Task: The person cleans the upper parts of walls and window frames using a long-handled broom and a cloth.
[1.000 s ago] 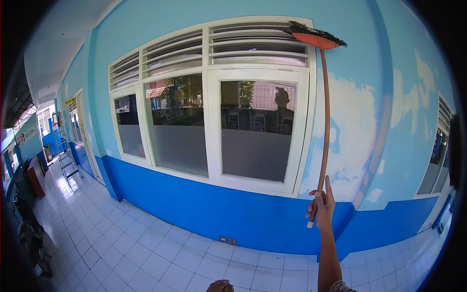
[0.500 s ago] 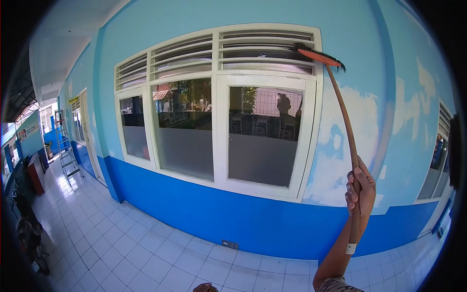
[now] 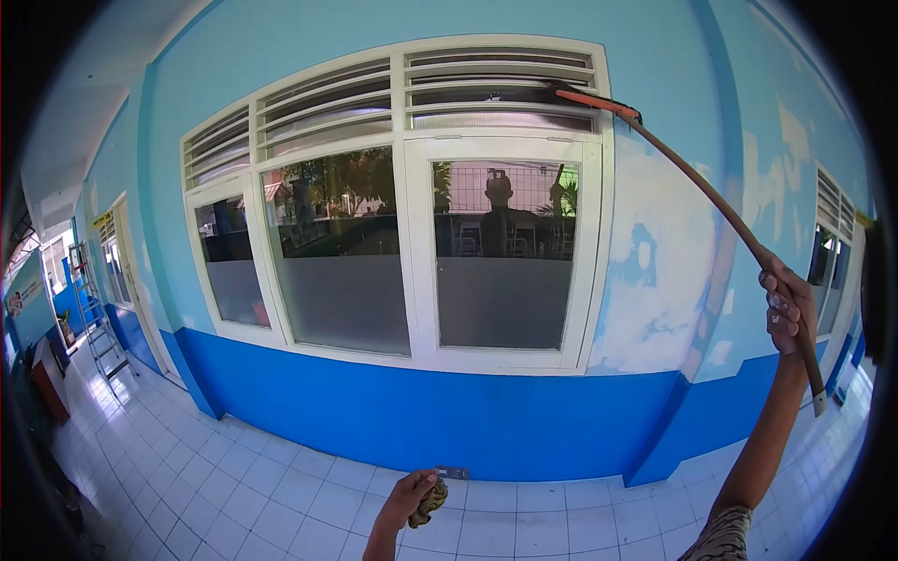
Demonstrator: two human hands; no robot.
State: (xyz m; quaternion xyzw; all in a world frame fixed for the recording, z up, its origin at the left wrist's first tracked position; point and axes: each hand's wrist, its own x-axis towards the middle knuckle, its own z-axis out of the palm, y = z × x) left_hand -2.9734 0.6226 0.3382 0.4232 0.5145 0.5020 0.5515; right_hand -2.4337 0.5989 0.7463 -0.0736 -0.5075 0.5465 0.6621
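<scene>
My right hand (image 3: 789, 307) is closed around the lower part of a broom's wooden handle, at the right of the view. The broom (image 3: 703, 179) slants up and left, its orange head and dark bristles against the upper right louvers (image 3: 500, 82) of a white-framed window. Part of the bristles is hidden among the slats. Low in the middle, my left hand (image 3: 409, 496) grips a crumpled greenish-brown cloth (image 3: 427, 506), held above the tiled floor. Below the louvers is a glass pane (image 3: 505, 299) with a person's reflection in it.
White patches (image 3: 659, 252) mark the light-blue wall right of the window, with a darker blue band (image 3: 421, 402) beneath. A wall column (image 3: 720, 280) juts out at right. A stepladder (image 3: 98, 327) stands far left on the white tiles (image 3: 299, 510).
My right hand has moved right, tilting the broom handle more; its head has shifted slightly left along the louvers. My left hand has risen further into view with the cloth.
</scene>
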